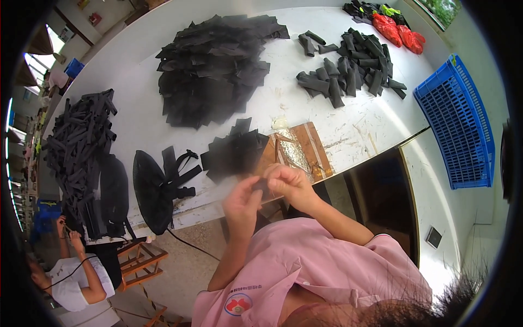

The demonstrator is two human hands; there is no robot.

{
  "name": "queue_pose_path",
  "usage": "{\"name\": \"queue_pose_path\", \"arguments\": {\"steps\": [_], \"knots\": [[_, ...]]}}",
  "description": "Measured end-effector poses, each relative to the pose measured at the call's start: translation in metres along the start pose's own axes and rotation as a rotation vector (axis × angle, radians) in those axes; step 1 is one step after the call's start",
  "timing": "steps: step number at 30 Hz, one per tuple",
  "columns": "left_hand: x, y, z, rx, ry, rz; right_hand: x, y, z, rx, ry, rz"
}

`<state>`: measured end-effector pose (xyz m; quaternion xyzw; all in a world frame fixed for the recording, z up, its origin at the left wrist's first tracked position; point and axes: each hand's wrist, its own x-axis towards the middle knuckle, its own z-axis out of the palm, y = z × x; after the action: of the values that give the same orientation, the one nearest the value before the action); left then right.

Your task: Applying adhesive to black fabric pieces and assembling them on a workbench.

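A small black piece (pixel 261 188), seemingly fabric, is pinched between my two hands in front of my chest, at the table's near edge. My left hand (pixel 241 204) has its fingers closed on the piece's left side. On the other side, the thumb and fingers of my right hand (pixel 292 187) press together on it. Most of the piece is hidden by the fingers. Just beyond my hands lies a brown wooden board (pixel 318 147) with tape strips and a shiny silvery patch. Left of the board, a small stack of flat black pieces (pixel 231 155) is fanned out.
A large heap of black sheets (pixel 212 71) covers the table's far middle. Rolled black pieces (pixel 354 68) lie far right, narrow black strips (pixel 81 141) at left. Black padded parts (pixel 152 191) sit nearer. A blue crate (pixel 460 125) stands right. Another person (pixel 81 278) works lower left.
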<state>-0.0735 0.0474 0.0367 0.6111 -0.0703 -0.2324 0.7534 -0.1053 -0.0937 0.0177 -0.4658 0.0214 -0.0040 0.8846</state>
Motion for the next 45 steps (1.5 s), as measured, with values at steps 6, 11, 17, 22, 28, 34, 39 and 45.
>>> {"name": "queue_pose_path", "arguments": {"steps": [6,11,17,22,28,34,39,45], "knots": [[0.007,-0.005,0.015,0.120,0.152,0.289,-0.003,-0.007,0.010,-0.769,0.157,-0.453],[0.011,0.000,0.019,0.097,0.166,0.078,-0.006,-0.015,0.003,-0.808,0.207,-0.364],[0.023,0.041,0.026,-0.731,-0.467,-0.240,-0.002,-0.064,0.006,-0.335,0.079,-0.043],[0.061,0.040,0.024,-0.640,-0.196,-0.189,0.041,-0.085,-0.008,-0.396,0.031,0.062],[0.084,-0.039,0.002,-0.939,-0.490,-0.398,0.041,-0.011,-0.062,-0.122,0.061,0.234],[0.082,0.011,0.020,0.400,-0.057,0.540,0.047,-0.026,-0.068,-0.490,0.111,0.123],[0.072,0.016,0.024,0.218,-0.138,0.594,0.035,-0.056,-0.037,-1.223,0.087,-0.608],[0.071,0.019,0.026,0.097,-0.124,0.438,0.038,-0.068,-0.018,-1.592,-0.035,-0.620]]}}
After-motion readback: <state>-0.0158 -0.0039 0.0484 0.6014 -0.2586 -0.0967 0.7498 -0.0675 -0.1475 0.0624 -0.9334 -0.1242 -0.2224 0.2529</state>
